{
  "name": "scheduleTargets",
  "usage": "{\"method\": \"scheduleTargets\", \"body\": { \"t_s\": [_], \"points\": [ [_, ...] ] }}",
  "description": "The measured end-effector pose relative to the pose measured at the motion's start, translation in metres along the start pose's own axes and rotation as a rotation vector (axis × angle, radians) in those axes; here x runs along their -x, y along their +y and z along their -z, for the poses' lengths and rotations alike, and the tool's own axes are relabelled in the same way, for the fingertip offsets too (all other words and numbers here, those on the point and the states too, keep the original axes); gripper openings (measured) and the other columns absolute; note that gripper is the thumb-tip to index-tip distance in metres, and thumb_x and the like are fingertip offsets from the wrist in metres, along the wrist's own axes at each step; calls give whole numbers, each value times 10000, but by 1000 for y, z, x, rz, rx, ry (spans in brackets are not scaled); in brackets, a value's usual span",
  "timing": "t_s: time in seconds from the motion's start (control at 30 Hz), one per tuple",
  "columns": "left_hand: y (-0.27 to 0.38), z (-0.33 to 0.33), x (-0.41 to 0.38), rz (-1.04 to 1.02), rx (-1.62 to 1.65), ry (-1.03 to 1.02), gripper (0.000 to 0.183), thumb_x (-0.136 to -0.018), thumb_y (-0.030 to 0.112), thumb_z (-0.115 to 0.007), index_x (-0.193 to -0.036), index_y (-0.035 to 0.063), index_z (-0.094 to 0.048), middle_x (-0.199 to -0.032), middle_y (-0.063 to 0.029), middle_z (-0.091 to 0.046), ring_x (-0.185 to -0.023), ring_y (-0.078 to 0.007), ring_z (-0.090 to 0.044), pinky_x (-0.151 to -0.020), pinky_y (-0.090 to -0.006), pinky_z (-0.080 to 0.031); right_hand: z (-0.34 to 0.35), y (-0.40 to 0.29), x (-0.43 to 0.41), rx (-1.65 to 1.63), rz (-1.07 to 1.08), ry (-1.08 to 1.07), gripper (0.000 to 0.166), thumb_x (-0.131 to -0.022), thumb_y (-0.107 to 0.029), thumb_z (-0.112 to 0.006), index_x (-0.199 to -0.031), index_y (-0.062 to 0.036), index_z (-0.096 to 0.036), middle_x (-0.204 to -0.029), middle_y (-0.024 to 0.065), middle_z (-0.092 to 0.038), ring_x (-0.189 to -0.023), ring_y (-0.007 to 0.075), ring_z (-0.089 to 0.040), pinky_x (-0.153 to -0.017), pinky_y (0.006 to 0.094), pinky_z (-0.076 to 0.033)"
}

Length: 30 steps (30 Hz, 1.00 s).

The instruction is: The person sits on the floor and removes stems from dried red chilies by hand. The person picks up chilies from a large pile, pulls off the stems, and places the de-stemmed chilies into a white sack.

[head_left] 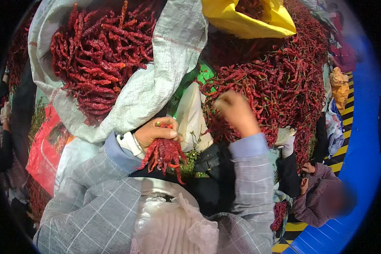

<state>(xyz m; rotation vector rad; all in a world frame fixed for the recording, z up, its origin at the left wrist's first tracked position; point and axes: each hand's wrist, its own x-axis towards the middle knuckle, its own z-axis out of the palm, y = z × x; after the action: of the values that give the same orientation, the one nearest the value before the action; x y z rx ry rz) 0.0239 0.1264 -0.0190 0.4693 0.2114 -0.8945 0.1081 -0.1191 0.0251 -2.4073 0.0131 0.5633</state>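
My left hand (157, 131) grips a bunch of dried red chili peppers (165, 154), their wrinkled tips hanging down over my lap. One green stem end shows above the fist. Blurred by motion, my right hand (236, 109) hovers at the near edge of a large heap of red chilies with stems (273, 85); its fingers look curled, and whether anything is between them is hidden. Beyond my left hand stands a white woven sack (174, 47) with a rolled-down rim. Red chilies (104, 63) fill its mouth.
A yellow bag (250, 27) sits on the heap at the top. My pale shoe (190, 117) is between sack and heap, with green stems (190, 158) below it. At left lies a red plastic bag (46, 149). Another person (317, 193) sits at right beside the striped floor edge (343, 139).
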Motion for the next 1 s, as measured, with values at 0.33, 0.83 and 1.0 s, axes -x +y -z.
{"method": "scheduleTargets", "body": {
  "t_s": [0.33, 0.83, 1.0],
  "points": [
    [-11, -14, -9, 41, -404, 139, 107, -760, 71, -627, -808, 15, -549, -718, -71, -583, -663, -140, -572, -647, -255, -457, -55, 42, 32, 351, -83, 244, 222, -793, -155, -542, -989, -54, -512, -856, 195, -597, -774, 378, -575, -663, 462, -445],
    [-56, -38, -36, 176, -746, 95, 312, -788, 28, -561, -1088, -57, -545, -871, -53, -611, -776, -102, -562, -725, -225, -452, -111, 14, 136, -822, 66, 590, 38, -810, -13, -547, -848, -19, -547, -739, 9, -552, -586, 56, -497, -528, 183, -398],
    [-61, -37, -36, 244, -798, 5, 174, -795, 66, -578, -932, -38, -600, -794, -48, -619, -726, -98, -561, -684, -223, -446, -96, 15, 146, -1031, -102, 397, 74, -785, 17, -560, -842, -29, -561, -700, 27, -552, -543, 57, -463, -484, 191, -369]
  ]
}}
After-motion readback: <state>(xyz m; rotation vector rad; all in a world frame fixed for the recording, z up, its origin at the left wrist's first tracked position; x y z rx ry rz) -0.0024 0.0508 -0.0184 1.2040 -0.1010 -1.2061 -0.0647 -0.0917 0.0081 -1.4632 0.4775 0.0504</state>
